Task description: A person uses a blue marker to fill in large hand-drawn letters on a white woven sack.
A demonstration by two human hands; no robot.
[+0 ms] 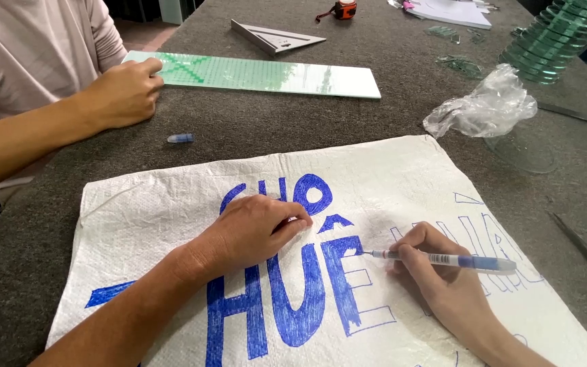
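Note:
A white woven sack [402, 177] lies flat on the grey table, with large blue block letters drawn on it, some filled in and some only outlined. My left hand [256, 230] rests on the sack over the letters, fingers curled, pressing it flat. In my right hand [443, 278] is a blue marker pen [443, 259], its tip touching the edge of a partly filled letter. The pen's cap [180, 138] lies loose on the table beyond the sack.
Another person's hand [125, 92] rests on a long green-tinted glass strip [273, 75] at the far left. A metal square [276, 37], a tape measure [342, 9], crumpled clear plastic [487, 105], stacked glass pieces [552, 41] and papers [453, 12] lie farther back.

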